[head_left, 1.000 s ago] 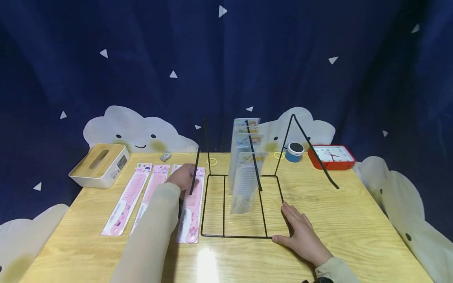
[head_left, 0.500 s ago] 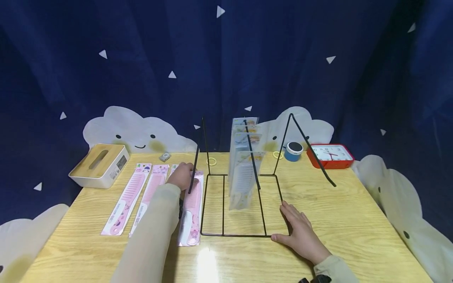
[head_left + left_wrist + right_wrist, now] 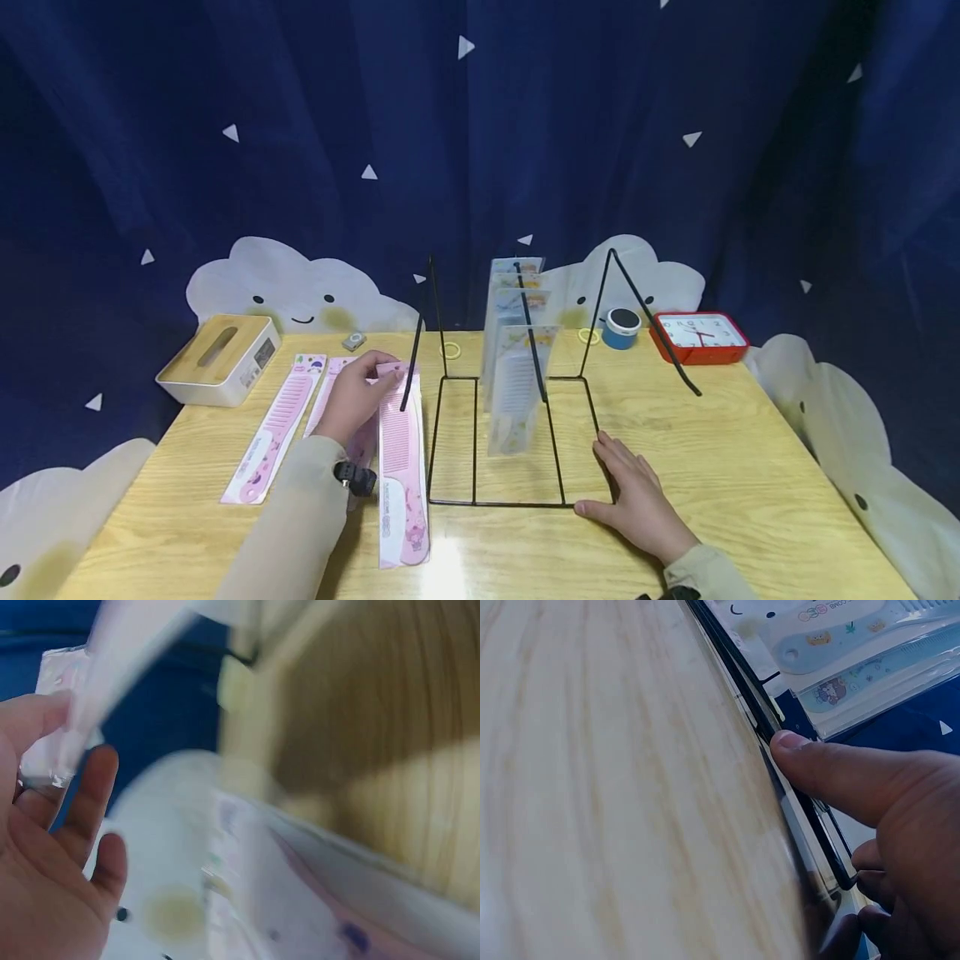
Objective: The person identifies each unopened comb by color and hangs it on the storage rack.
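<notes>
My left hand point(image 3: 354, 402) pinches the top end of a pink comb in a clear packet point(image 3: 402, 479), left of the black wire rack point(image 3: 517, 504). Raised and blurred, that packet crosses the upper left of the left wrist view. Other packaged pink combs lie on the table; one packet point(image 3: 276, 433) shows fully, while the left hand and arm partly hide the rest. Several packaged blue combs point(image 3: 516, 392) hang from the rack's middle arm. My right hand point(image 3: 637, 500) rests at the rack's front right corner, its thumb point(image 3: 840, 769) against the front wire.
A wood-topped tissue box point(image 3: 225, 358) stands at the back left, near a small grey gadget point(image 3: 353, 341). Behind the rack are two pale yellow rings, a blue cylinder point(image 3: 621, 329) and a red-framed clock point(image 3: 701, 337). The rack's side arms slope toward me.
The left hand has turned and drawn a packaged pink comb up from the table, toward me. The right hand stays at the rack's corner. The head view has tilted slightly up.
</notes>
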Demonstrator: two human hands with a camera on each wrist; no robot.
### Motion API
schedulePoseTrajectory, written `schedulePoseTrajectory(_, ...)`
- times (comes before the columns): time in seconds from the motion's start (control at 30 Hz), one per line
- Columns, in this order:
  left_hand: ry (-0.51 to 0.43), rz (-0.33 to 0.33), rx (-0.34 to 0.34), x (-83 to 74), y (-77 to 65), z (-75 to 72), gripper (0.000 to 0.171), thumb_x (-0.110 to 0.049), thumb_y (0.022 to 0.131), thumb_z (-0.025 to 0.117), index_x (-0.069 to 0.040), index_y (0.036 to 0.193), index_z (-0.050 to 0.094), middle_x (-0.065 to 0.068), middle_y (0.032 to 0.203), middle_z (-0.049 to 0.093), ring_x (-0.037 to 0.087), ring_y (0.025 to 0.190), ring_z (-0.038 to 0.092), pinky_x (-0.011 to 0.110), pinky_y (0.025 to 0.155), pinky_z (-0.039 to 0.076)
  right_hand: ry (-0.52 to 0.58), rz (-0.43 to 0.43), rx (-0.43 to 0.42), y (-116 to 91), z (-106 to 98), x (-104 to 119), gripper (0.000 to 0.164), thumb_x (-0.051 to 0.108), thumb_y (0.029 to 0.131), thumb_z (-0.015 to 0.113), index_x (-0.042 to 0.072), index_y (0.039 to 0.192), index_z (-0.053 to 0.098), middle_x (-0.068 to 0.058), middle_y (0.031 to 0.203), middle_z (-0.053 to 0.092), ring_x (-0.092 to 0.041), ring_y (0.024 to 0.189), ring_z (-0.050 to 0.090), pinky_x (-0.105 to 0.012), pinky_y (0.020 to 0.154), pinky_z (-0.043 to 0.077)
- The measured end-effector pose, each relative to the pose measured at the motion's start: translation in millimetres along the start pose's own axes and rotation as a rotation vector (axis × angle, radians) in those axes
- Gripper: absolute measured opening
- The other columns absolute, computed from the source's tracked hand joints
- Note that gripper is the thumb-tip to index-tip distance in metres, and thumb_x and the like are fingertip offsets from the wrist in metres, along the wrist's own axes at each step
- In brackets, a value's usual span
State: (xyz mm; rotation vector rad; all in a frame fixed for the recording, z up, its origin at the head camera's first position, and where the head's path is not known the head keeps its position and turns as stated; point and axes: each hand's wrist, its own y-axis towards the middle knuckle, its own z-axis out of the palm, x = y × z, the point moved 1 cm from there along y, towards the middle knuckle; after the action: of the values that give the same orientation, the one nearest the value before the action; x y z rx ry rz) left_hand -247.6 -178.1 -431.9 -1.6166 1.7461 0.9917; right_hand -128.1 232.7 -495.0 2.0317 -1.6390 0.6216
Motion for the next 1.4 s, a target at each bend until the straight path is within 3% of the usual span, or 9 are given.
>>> schedulePoseTrajectory(0.2,-0.160,0.139,-0.002,-46.1,-38.8,-16.5,0.011,-0.015,0.096,0.069,-0.010,0.106,0.069,0.004,0.077,0.056,0.018,0.067,0.048,0.030,0.059,0.043,0.007,0.006,-0.002,0,0,1,0.104,0.057,0.075,0.082,-0.002,0.149,0.041,-0.020,0.160,0.031,-0.044,0.147,0.024,-0.066,0.113,0.009)
schedulePoseTrajectory(0.37,-0.282,0.377,0.073,-85.5,-80.5,-28.3,0.005,-0.001,0.094,0.067,-0.004,0.098,0.067,0.002,0.087,0.069,0.011,0.069,0.059,0.026,0.060,0.049,0.008,-0.003,-0.007,-1,-1,1,0.103,0.055,0.074,0.083,-0.002,0.149,0.042,-0.020,0.160,0.031,-0.045,0.146,0.024,-0.067,0.112,0.010)
schedulePoseTrajectory(0.5,-0.379,0.590,0.122,-108.8,-106.9,-36.1,0.009,0.005,0.092,0.066,-0.003,0.094,0.065,0.003,0.090,0.069,0.011,0.081,0.064,0.025,0.067,0.052,0.005,-0.005,-0.013,0,-2,0,0.103,0.056,0.074,0.083,-0.001,0.149,0.042,-0.020,0.160,0.031,-0.045,0.146,0.024,-0.067,0.112,0.010)
schedulePoseTrajectory(0.6,-0.443,0.721,0.100,-121.0,-119.3,-41.2,0.007,0.003,0.093,0.066,-0.003,0.093,0.063,0.004,0.090,0.066,0.013,0.087,0.063,0.024,0.074,0.052,0.007,0.001,-0.009,0,-3,0,0.103,0.055,0.074,0.083,-0.001,0.149,0.042,-0.020,0.160,0.031,-0.045,0.146,0.024,-0.067,0.112,0.010)
schedulePoseTrajectory(0.7,-0.505,0.799,0.053,-129.3,-126.4,-44.8,0.002,0.000,0.095,0.065,0.000,0.095,0.062,0.005,0.090,0.066,0.014,0.088,0.062,0.023,0.077,0.051,0.012,0.009,-0.002,0,-3,0,0.103,0.055,0.074,0.083,-0.001,0.150,0.042,-0.020,0.160,0.030,-0.045,0.146,0.023,-0.068,0.112,0.009)
schedulePoseTrajectory(0.83,-0.550,0.816,0.001,-136.9,-129.7,-44.8,0.005,0.000,0.096,0.063,0.004,0.097,0.061,0.006,0.093,0.065,0.014,0.088,0.061,0.023,0.075,0.051,0.015,0.014,0.002,-1,-4,1,0.103,0.055,0.074,0.083,-0.001,0.150,0.041,-0.021,0.161,0.029,-0.045,0.147,0.023,-0.068,0.112,0.009)
schedulePoseTrajectory(1.1,-0.580,0.728,-0.081,-135.7,-131.3,-40.5,0.010,0.007,0.093,0.064,0.010,0.099,0.057,0.003,0.098,0.063,0.010,0.083,0.061,0.021,0.065,0.049,0.008,0.005,-0.005,-1,-1,0,0.102,0.054,0.074,0.083,-0.001,0.149,0.042,-0.021,0.160,0.030,-0.046,0.146,0.024,-0.067,0.112,0.010)
schedulePoseTrajectory(1.27,-0.528,0.606,-0.106,-128.1,-128.0,-39.3,0.010,0.009,0.092,0.065,0.009,0.100,0.058,-0.001,0.098,0.065,0.006,0.079,0.062,0.020,0.063,0.049,0.004,-0.001,-0.015,0,-1,1,0.100,0.053,0.075,0.083,-0.002,0.148,0.043,-0.021,0.160,0.031,-0.047,0.145,0.025,-0.067,0.112,0.011)
schedulePoseTrajectory(1.4,-0.485,0.601,-0.108,-125.5,-123.9,-37.7,0.007,0.008,0.092,0.065,0.007,0.099,0.061,0.001,0.095,0.065,0.007,0.081,0.061,0.021,0.068,0.048,0.006,0.018,0.003,0,-2,-1,0.103,0.054,0.074,0.083,-0.003,0.149,0.041,-0.022,0.159,0.031,-0.045,0.146,0.025,-0.066,0.113,0.011)
